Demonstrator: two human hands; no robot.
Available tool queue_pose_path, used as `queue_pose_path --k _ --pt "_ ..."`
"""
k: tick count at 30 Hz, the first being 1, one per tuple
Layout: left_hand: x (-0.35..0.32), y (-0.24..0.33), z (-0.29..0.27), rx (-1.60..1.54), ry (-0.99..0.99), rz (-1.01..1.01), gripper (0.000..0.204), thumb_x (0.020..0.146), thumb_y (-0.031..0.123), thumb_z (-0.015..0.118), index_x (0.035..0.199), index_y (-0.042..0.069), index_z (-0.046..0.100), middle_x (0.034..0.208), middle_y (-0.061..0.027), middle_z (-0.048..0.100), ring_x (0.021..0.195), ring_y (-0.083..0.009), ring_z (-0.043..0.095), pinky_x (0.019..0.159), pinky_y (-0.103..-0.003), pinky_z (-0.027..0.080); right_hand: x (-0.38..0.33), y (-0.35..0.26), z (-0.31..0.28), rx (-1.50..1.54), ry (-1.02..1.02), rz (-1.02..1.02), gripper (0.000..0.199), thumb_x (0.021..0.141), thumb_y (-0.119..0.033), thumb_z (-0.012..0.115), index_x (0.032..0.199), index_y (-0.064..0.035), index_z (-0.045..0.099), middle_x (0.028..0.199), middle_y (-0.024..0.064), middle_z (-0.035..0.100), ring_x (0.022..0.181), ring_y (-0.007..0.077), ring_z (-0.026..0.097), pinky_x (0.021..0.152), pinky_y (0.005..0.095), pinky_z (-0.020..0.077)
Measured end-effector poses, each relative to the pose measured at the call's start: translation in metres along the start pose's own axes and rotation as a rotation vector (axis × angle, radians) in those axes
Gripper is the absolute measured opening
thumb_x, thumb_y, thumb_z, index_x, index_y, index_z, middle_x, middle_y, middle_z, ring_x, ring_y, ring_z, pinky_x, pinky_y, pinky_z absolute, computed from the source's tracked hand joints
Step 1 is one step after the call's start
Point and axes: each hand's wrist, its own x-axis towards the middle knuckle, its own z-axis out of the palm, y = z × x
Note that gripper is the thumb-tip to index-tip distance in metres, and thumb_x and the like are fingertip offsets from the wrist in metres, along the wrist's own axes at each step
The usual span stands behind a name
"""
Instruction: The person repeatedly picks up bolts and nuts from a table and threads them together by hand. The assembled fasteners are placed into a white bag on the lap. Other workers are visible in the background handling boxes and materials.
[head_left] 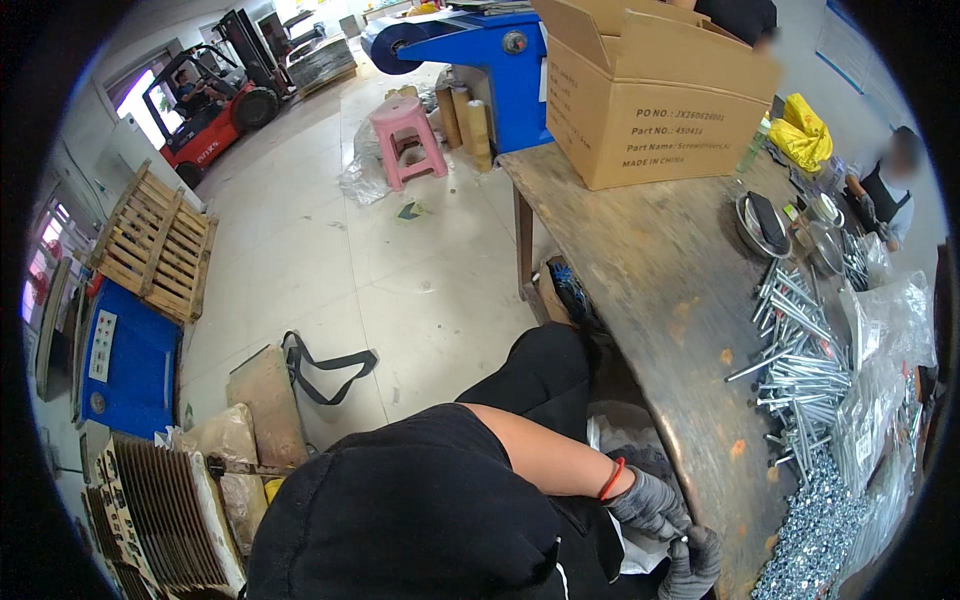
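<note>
My left hand (650, 503), in a grey glove with a red band at its wrist, is closed beside the near edge of the wooden table (640, 250). Close against it, my right hand (692, 565), gloved in grey too, has its fingers curled. A tiny pale tip shows between the two hands, too small to name. White plastic (640, 555) hangs below them. To their right on the tabletop lie a heap of small silver nuts (815, 530) and, farther up, a pile of long silver bolts (805, 370).
An open cardboard box (670, 125) stands at the table's far end. Metal bowls (752, 228), clear plastic bags (890, 340) and a yellow bag (803, 133) line the right side. A pink stool (408, 140), pallet (155, 240) and red forklift (220, 115) stand left; co-workers are nearby.
</note>
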Motion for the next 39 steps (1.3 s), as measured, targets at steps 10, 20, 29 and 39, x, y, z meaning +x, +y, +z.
queue_pose_path --k 10,20,29,39 --pt "0.008 -0.005 0.015 0.162 0.041 -0.075 0.035 0.087 0.026 0.054 0.119 0.011 0.055 0.101 -0.0127 0.064 0.091 -0.0279 0.061 0.081 -0.034 0.046 -0.001 -0.003 -0.007 -0.469 -0.008 -0.046 0.018 0.086 -0.016 0.062 0.094 0.0003 0.061 0.087 0.0143 0.064 0.075 0.0262 0.058 0.071 0.0358 0.0475" --pt "0.006 0.021 0.018 0.215 0.012 -0.001 0.025 0.088 0.027 0.052 0.103 0.008 0.060 0.086 -0.0111 0.064 0.080 -0.0282 0.060 0.071 -0.037 0.047 -0.011 0.010 -0.006 -0.526 0.171 -0.103 0.030 0.091 -0.024 0.050 0.078 0.0020 0.054 0.069 0.0146 0.056 0.064 0.0281 0.055 0.066 0.0369 0.0455" --pt "0.018 0.021 0.043 0.656 0.070 0.076 0.033 0.088 0.028 0.049 0.112 0.007 0.055 0.099 -0.0154 0.060 0.089 -0.0328 0.059 0.076 -0.040 0.047 -0.013 0.023 0.018 0.423 0.354 0.213 0.061 0.093 -0.047 0.031 0.123 0.0041 0.049 0.122 0.0215 0.052 0.109 0.0299 0.050 0.097 0.0416 0.0372" --pt "0.041 -0.059 -0.011 0.517 0.227 0.405 0.024 0.081 0.011 0.053 0.103 0.001 0.054 0.094 -0.0091 0.054 0.090 -0.0230 0.055 0.080 -0.032 0.047 -0.003 -0.036 0.040 0.293 0.262 -0.052 0.050 0.094 -0.036 0.044 0.130 -0.0010 0.044 0.135 0.0181 0.040 0.121 0.0307 0.043 0.102 0.0397 0.0333"
